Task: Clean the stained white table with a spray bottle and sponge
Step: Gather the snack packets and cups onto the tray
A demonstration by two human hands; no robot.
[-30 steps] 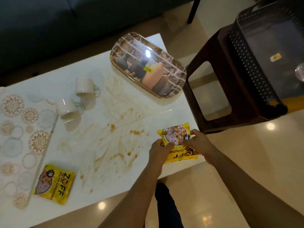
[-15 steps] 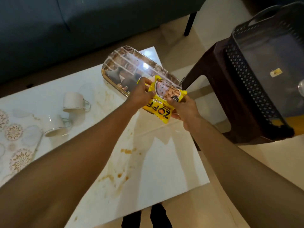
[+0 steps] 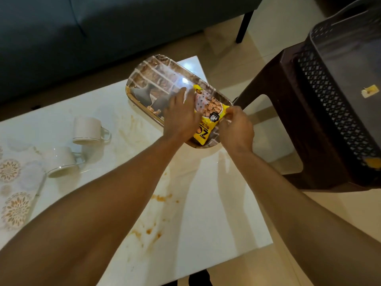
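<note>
And down it goes: the yellow foil snack packet (image 3: 208,118), which a second ago was being picked off the near edge of the stained white table (image 3: 216,203) and half a second ago hung in the air above the tray, now lies on the oval printed serving tray (image 3: 152,83) at the far right corner. The left hand (image 3: 181,116) lies across the packet's left side with fingers fairly straight, pressing or steadying rather than gripping, as far as I can see; the right hand (image 3: 237,129) has its fingertips curled on the packet's right edge, pinching it. So the clearing is moving along, I'd say, one more thing is off the dirty surface. The orange-brown stains (image 3: 162,198) streak the middle of the table and are now bare where the packet lay. Two white ceramic cups (image 3: 88,131) lie tipped on their sides to the left, beside a floral patterned mat (image 3: 14,182), so there's more to lift yet. No spray bottle or sponge in sight; the dark perforated plastic basket (image 3: 338,96) on the brown plastic stool (image 3: 288,112) to the right may hold them, but I can't tell
</note>
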